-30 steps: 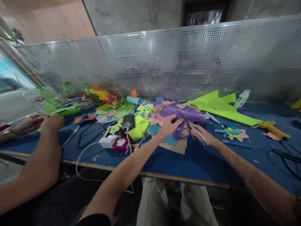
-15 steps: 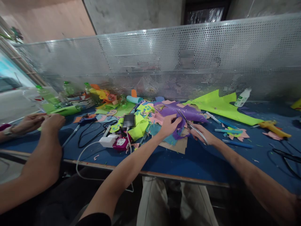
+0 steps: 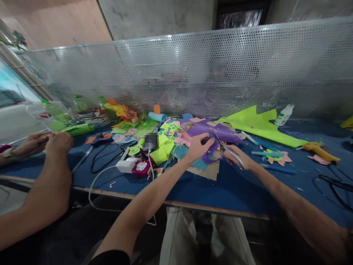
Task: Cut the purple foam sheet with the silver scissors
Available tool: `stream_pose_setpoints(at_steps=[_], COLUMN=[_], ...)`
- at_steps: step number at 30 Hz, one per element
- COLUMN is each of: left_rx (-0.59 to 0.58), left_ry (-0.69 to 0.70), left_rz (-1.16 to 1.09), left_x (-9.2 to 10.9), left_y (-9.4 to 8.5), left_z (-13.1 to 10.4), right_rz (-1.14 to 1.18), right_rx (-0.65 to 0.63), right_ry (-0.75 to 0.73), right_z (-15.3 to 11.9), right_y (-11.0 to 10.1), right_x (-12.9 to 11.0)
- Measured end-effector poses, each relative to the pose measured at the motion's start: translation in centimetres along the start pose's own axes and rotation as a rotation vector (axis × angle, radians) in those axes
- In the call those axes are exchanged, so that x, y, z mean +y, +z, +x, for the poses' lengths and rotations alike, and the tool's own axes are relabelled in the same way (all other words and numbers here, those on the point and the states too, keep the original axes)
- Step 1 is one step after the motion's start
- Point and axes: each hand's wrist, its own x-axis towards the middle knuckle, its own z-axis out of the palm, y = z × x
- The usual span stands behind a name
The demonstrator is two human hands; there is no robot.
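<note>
My left hand (image 3: 199, 148) pinches the edge of a purple sheet (image 3: 224, 133) in the middle of the blue table. Just to its right, my right hand (image 3: 235, 157) grips metal scissors (image 3: 233, 152); their blades point up and left over the purple material. A narrow curved purple piece hangs below the blades, near my left fingers. Beneath both hands lie teal scraps and a brown sheet (image 3: 211, 173). Pink scraps (image 3: 184, 139) and yellow-green pieces (image 3: 163, 149) are heaped left of my left hand.
Another person's hands (image 3: 52, 142) work at the left. A magenta adapter (image 3: 142, 168) with a white cable sits left of my forearm. A yellow glue gun (image 3: 321, 151), a large lime sheet (image 3: 256, 123) and a white bottle (image 3: 284, 115) lie or stand right. A perforated metal panel (image 3: 176, 73) runs behind.
My hands and the scissors have hardly moved. The other person's hands have shifted slightly left.
</note>
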Motion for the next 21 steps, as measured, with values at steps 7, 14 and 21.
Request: stream_pose_setpoints(at_steps=[7, 14, 21], left_rx=[0.013, 0.007, 0.055], left_ry=[0.009, 0.019, 0.022], left_rz=[-0.05, 0.027, 0.045], left_x=[-0.01, 0.16, 0.38], left_y=[-0.19, -0.23, -0.13], left_z=[0.24, 0.13, -0.01], right_rz=[0.01, 0.002, -0.01], right_rx=[-0.002, 0.012, 0.045], right_ry=[-0.056, -0.016, 0.042], right_z=[0.15, 0.09, 0.14], right_y=[0.19, 0.3, 0.67], right_x=[0.33, 0.16, -0.13])
